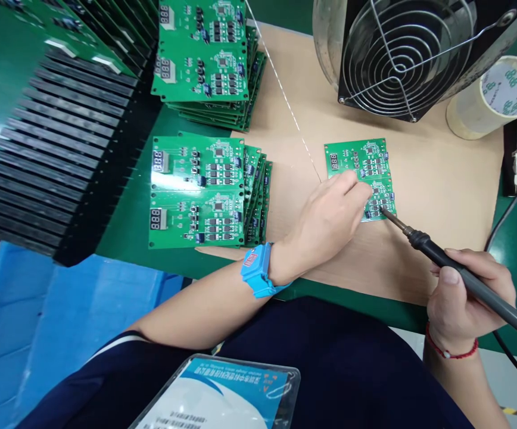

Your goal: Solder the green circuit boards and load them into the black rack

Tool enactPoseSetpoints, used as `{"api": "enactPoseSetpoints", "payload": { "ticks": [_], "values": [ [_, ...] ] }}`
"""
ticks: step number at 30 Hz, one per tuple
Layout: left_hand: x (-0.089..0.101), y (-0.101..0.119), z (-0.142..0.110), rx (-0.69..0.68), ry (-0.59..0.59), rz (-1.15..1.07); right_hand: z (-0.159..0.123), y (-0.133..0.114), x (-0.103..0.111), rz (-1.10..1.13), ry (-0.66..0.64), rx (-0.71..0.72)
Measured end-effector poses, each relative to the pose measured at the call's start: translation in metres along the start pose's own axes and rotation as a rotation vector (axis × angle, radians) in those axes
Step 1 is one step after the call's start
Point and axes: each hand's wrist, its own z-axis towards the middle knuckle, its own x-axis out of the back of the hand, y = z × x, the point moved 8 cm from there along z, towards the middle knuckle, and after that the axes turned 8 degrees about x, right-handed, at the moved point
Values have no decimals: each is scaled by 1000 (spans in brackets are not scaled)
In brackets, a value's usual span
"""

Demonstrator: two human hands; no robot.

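Note:
My right hand (470,295) grips the dark handle of a soldering iron (437,253). The iron's metal tip meets the lower right part of a green circuit board (346,156) on the brown mat. My left hand (332,217) is closed in a pinch over the lower left of that board and covers part of it. A thin, silvery solder wire (285,98) runs down from the top edge into my left fingers; its end is hidden by them. A blue wrist strap (258,271) circles my left wrist.
Stacks of similar boards (202,113) stand left of the mat (446,196). A black slotted rack (57,143) holds upright boards at far left. A fan with a wire grille (399,68) and a tape roll (493,98) stand behind. The iron's cable (511,205) curves at right.

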Motion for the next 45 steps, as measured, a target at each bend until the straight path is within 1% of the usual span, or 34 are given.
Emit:
{"api": "enactPoseSetpoints", "payload": {
  "ticks": [3, 7, 11, 14, 19, 24, 28, 34, 38, 40, 42, 45],
  "values": [
    [0, 0, 0, -2, 9, 7, 0, 1, 0, -5, 0, 0],
    [-3, 0, 0, 3, -16, 9, 0, -1, 1, -4, 1, -10],
    [1, 0, 0, -6, 17, -10, 0, -3, 2, 3, 0, -26],
    [1, 1, 0, -29, 9, -9, 1, -6, 4, 13, 12, -4],
    [-4, 5, -2, -73, -5, 77, 2, -6, 1, 23, -34, 26],
    [-7, 12, -3, -116, 1, 165, 2, -5, 2, 13, -23, 32],
    [-5, 18, -4, -150, 8, 179, 1, -4, 2, -3, -34, 9],
    [-9, 10, -2, -67, -33, 144, 2, -5, 2, -37, -53, -3],
    [-7, 8, 0, -45, -43, 113, 2, -5, 2, -28, -53, -8],
    [-2, 2, 1, 9, -15, 110, 2, -5, 2, -16, -40, -12],
    [5, -6, 2, 76, 40, 124, 1, -4, 3, -7, -3, -10],
    [15, -15, 2, 96, 117, 127, 1, -5, 7, -11, 57, 10]
  ]
}}
